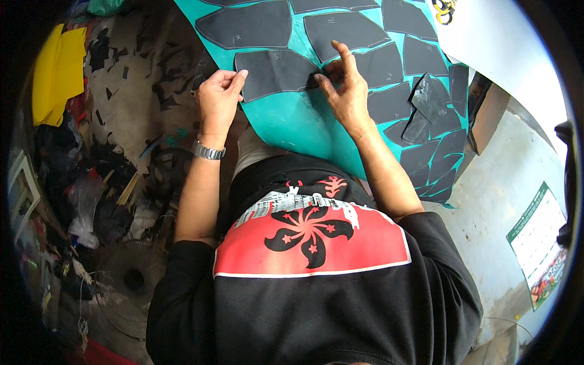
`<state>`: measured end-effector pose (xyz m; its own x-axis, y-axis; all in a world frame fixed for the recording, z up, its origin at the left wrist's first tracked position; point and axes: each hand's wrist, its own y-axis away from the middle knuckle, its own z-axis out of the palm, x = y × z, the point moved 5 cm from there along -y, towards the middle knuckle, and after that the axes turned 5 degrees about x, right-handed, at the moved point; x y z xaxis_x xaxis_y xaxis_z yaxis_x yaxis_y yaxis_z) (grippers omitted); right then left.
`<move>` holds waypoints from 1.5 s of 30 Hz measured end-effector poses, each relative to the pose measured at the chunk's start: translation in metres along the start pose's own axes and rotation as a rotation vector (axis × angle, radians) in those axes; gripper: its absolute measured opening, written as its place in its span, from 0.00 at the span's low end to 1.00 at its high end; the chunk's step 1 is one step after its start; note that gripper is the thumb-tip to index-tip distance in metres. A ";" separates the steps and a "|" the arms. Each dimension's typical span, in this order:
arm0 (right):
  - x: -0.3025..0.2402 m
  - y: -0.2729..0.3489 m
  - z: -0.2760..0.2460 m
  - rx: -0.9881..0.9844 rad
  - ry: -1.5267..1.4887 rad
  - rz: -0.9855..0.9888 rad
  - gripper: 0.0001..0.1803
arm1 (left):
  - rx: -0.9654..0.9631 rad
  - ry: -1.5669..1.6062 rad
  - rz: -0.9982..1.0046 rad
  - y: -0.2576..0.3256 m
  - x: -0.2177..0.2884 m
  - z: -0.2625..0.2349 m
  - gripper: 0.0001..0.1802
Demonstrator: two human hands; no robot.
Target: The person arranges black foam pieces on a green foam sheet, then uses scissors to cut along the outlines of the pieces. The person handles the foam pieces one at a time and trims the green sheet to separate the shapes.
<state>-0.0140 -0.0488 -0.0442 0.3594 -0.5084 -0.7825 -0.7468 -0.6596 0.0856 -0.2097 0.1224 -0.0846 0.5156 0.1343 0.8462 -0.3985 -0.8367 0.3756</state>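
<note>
A black panel with a pale outline spans the gap between my hands, over a green sheet. My left hand pinches its left corner between thumb and fingers. At the panel's right end is my right hand, thumb at the corner and index finger raised. Its other fingers are curled close to the edge and partly hidden. Similar outlined panels lie on the sheet, one beyond and another past my right hand.
Two loose dark pieces lie overlapping on the right. Yellow-handled scissors rest on a white surface at the far right. Black scraps litter the floor on the left, near yellow sheets and a fan.
</note>
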 end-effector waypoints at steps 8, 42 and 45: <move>-0.009 -0.005 0.008 -0.016 0.195 -0.095 0.42 | -0.010 0.010 0.018 -0.002 0.001 0.000 0.13; 0.000 -0.018 0.015 0.088 0.321 -0.013 0.58 | -0.209 -0.705 0.847 0.032 0.020 0.045 0.37; 0.002 -0.017 0.015 0.075 0.321 0.016 0.58 | -0.104 -0.791 0.790 0.027 0.015 0.032 0.36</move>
<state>-0.0089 -0.0301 -0.0566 0.4965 -0.6745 -0.5463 -0.7887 -0.6135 0.0407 -0.1881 0.0849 -0.0735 0.4120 -0.8202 0.3969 -0.8690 -0.4846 -0.0994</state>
